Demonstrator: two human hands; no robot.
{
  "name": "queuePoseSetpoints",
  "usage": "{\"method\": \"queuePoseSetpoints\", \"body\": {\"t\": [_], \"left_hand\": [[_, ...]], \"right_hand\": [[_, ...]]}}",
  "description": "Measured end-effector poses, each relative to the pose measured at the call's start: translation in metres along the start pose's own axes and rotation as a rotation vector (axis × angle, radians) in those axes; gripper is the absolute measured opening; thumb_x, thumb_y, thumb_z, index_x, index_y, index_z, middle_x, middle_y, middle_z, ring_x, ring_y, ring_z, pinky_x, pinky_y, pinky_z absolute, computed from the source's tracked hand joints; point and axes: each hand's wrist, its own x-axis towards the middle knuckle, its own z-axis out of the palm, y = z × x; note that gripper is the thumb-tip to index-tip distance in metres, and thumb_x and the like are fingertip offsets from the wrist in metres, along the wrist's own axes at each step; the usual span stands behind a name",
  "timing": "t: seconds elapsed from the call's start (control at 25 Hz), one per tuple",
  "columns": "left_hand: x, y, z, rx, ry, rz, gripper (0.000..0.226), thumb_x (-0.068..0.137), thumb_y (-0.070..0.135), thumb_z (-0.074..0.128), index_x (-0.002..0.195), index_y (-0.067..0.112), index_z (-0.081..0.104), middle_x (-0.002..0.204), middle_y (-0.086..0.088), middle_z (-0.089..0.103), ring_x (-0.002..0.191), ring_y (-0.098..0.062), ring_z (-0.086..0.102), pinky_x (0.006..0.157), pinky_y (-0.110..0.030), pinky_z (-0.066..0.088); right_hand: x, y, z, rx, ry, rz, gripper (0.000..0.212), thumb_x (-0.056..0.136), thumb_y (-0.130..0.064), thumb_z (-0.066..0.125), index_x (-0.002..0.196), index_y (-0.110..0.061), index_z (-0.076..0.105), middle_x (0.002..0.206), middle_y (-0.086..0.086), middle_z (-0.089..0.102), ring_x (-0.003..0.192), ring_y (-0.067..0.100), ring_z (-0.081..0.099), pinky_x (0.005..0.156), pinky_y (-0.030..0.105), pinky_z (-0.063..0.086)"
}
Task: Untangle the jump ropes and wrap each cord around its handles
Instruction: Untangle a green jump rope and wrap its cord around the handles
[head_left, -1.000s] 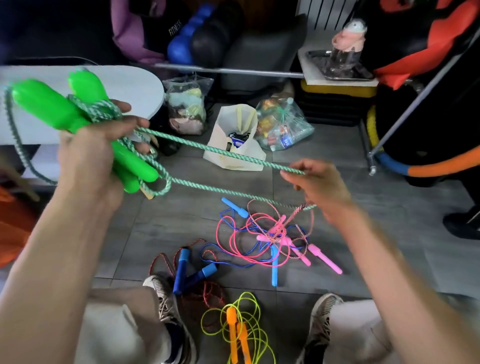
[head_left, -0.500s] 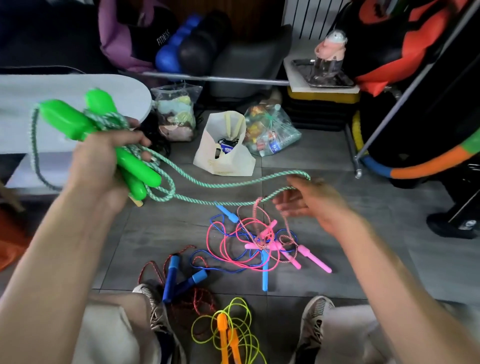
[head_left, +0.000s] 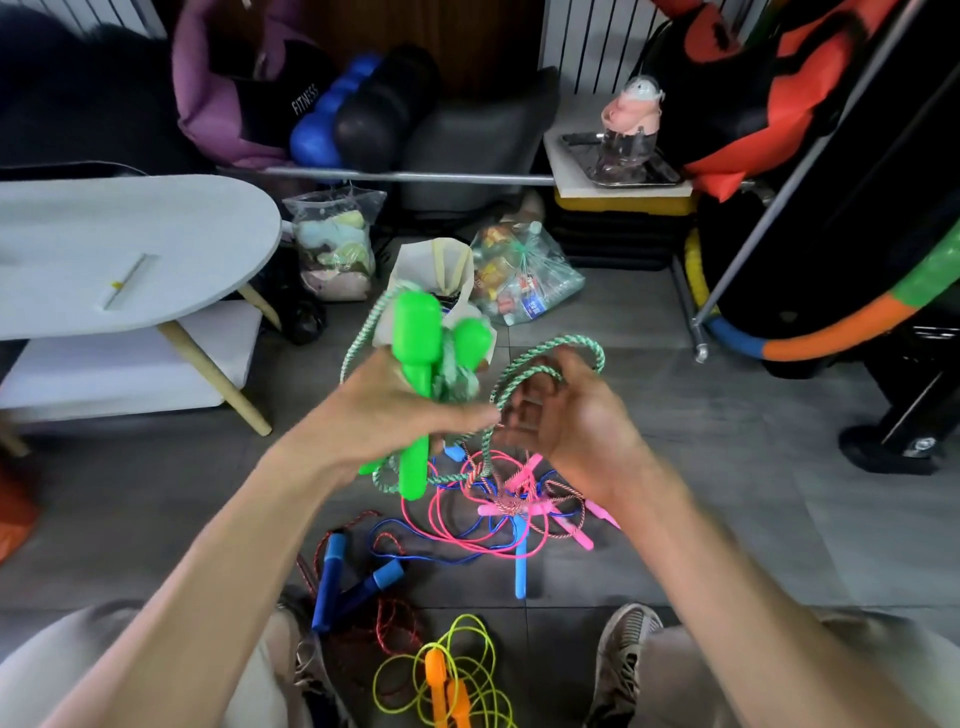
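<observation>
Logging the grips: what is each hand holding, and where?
Left hand grips both green handles around their middles. Right hand holds a loop of the green cord.

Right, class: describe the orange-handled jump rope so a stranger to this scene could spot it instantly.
Start at the grey tiled floor and look to the bottom edge, between the person's two shoes. There lies the orange-handled jump rope, its two handles side by side. Its looped cord is neon yellow; the neighbouring ropes have blue or pink handles.
</observation>
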Motion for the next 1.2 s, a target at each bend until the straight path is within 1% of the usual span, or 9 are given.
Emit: {"method": "queuePoseSetpoints", "body": {"t": [0.12, 0.24, 0.32, 0.48, 0.68, 0.88, 1.0, 1.08, 1.2], "left_hand": [[0.003, -0.005, 0.018, 0.150, -0.103, 0.057, 0.023, 0.074, 0.007, 0.081, 0.092, 0.018, 0.072, 0.081, 0.008, 0.073, 0.074, -0.008, 0.067, 0.072, -0.019, 0.052], [0.007, -0.006, 0.024, -0.120, -0.038, 0.015, 0.024, 0.076, -0.009, 0.074, 0.087, 0.012, 0.070, 0.081, 0.001, 0.073, 0.072, -0.009, 0.067, 0.057, -0.013, 0.048], [0.010, -0.004, 0.025, -0.210, 0.111, -0.044, 0.020, 0.074, -0.010, 0.073, 0.083, 0.007, 0.069, 0.074, -0.004, 0.070, 0.064, -0.013, 0.061, 0.050, -0.018, 0.046], [0.013, 0.000, 0.019, -0.502, 0.333, -0.140, 0.016, 0.076, -0.005, 0.072, 0.071, 0.009, 0.064, 0.059, -0.004, 0.058, 0.048, -0.013, 0.049, 0.043, -0.022, 0.042], [0.013, 0.000, 0.014, -0.637, 0.406, -0.163, 0.016, 0.077, 0.002, 0.072, 0.069, 0.013, 0.062, 0.057, -0.002, 0.056, 0.044, -0.015, 0.048, 0.047, -0.023, 0.040], [0.019, -0.001, -0.007, -0.674, 0.628, -0.092, 0.012, 0.081, -0.004, 0.067, 0.078, 0.007, 0.065, 0.070, -0.002, 0.065, 0.057, -0.017, 0.057, 0.046, -0.024, 0.047], [0.022, -0.005, -0.028, -0.746, 0.750, -0.079, 0.011, 0.081, 0.001, 0.067, 0.083, 0.011, 0.064, 0.068, -0.002, 0.061, 0.051, -0.015, 0.053, 0.046, -0.023, 0.045], [0.021, -0.003, -0.044, -0.644, 0.853, -0.012, 0.012, 0.079, 0.002, 0.067, 0.077, 0.014, 0.064, 0.065, -0.002, 0.059, 0.046, -0.013, 0.053, 0.047, -0.024, 0.044], [0.012, 0.001, -0.053, 0.159, 0.859, -0.071, 0.008, 0.076, 0.016, 0.072, 0.084, 0.014, 0.069, 0.076, -0.002, 0.067, 0.064, -0.016, 0.061, 0.064, -0.027, 0.048]], "right_hand": [[-0.004, -0.007, 0.002, -0.089, 0.004, -0.042, 0.048, 0.100, -0.043, 0.033, 0.063, -0.015, 0.041, 0.055, 0.007, 0.051, 0.050, 0.022, 0.052, 0.053, 0.029, 0.048], [-0.012, -0.013, 0.001, -0.128, -0.079, -0.123, 0.035, 0.088, -0.041, 0.056, 0.068, -0.012, 0.052, 0.067, 0.009, 0.061, 0.057, 0.023, 0.057, 0.057, 0.031, 0.051], [-0.013, -0.007, 0.001, -0.100, -0.081, -0.232, 0.016, 0.075, -0.022, 0.067, 0.085, -0.010, 0.062, 0.089, 0.010, 0.067, 0.072, 0.022, 0.061, 0.066, 0.033, 0.052], [-0.012, 0.051, 0.005, -0.425, 0.308, -0.043, 0.047, 0.060, -0.023, 0.068, 0.105, -0.028, 0.057, 0.112, 0.002, 0.064, 0.089, 0.013, 0.060, 0.078, 0.033, 0.049], [-0.020, 0.097, 0.005, -0.719, 0.184, 0.109, 0.011, 0.083, -0.023, 0.074, 0.079, -0.018, 0.066, 0.077, -0.005, 0.064, 0.073, 0.009, 0.056, 0.068, 0.022, 0.041], [-0.022, 0.046, 0.012, -0.742, 0.221, -0.066, 0.043, 0.078, -0.044, 0.073, 0.062, -0.005, 0.065, 0.056, 0.006, 0.055, 0.050, 0.013, 0.051, 0.066, 0.041, 0.053], [-0.035, 0.002, 0.007, -1.002, 0.284, -0.216, 0.039, 0.084, -0.039, 0.072, 0.060, -0.011, 0.062, 0.043, -0.004, 0.048, 0.039, 0.010, 0.045, 0.050, 0.028, 0.041], [-0.043, -0.025, -0.001, -0.842, 0.206, -0.302, 0.027, 0.085, -0.028, 0.071, 0.068, -0.008, 0.064, 0.042, 0.000, 0.045, 0.037, 0.014, 0.038, 0.049, 0.030, 0.033], [-0.053, -0.053, -0.006, -0.532, -0.017, -0.370, 0.020, 0.080, -0.022, 0.071, 0.075, -0.004, 0.067, 0.051, 0.005, 0.055, 0.041, 0.016, 0.042, 0.043, 0.026, 0.035]]}}
